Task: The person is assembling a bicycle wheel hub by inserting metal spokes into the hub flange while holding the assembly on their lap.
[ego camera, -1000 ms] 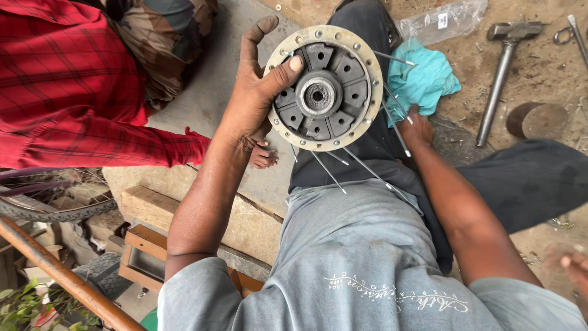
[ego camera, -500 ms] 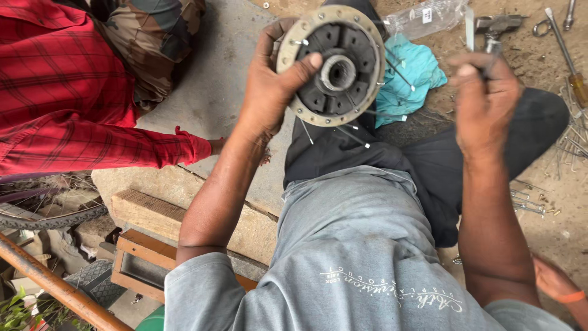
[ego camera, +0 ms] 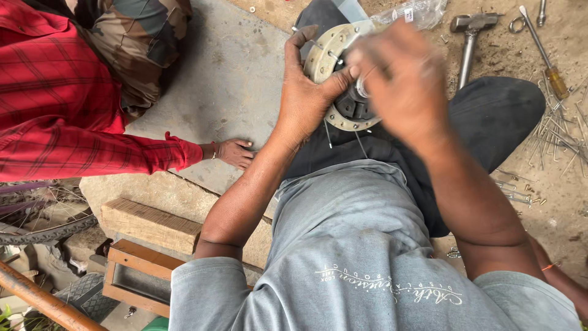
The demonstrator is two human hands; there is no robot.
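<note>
over the lap, the left hand point(ego camera: 306, 98) has its fingers point(ego camera: 303, 37) curled over the rim of a round wheel hub point(ego camera: 334, 67) with spokes hanging from it, thumb pressed on its face, gripping it firmly; the right hand point(ego camera: 404, 79) is blurred in front of the hub's centre, fingers bunched, and whether they pinch anything cannot be told. a good grip here means holding the hub steady by the rim so the spokes point(ego camera: 327, 132) hang free. beyond lie a hammer point(ego camera: 468, 37), a screwdriver point(ego camera: 542, 52) and loose spokes point(ego camera: 560, 138) on the dirt ground; another person's hand point(ego camera: 236, 152) rests on the concrete slab point(ego camera: 226, 79)
</note>
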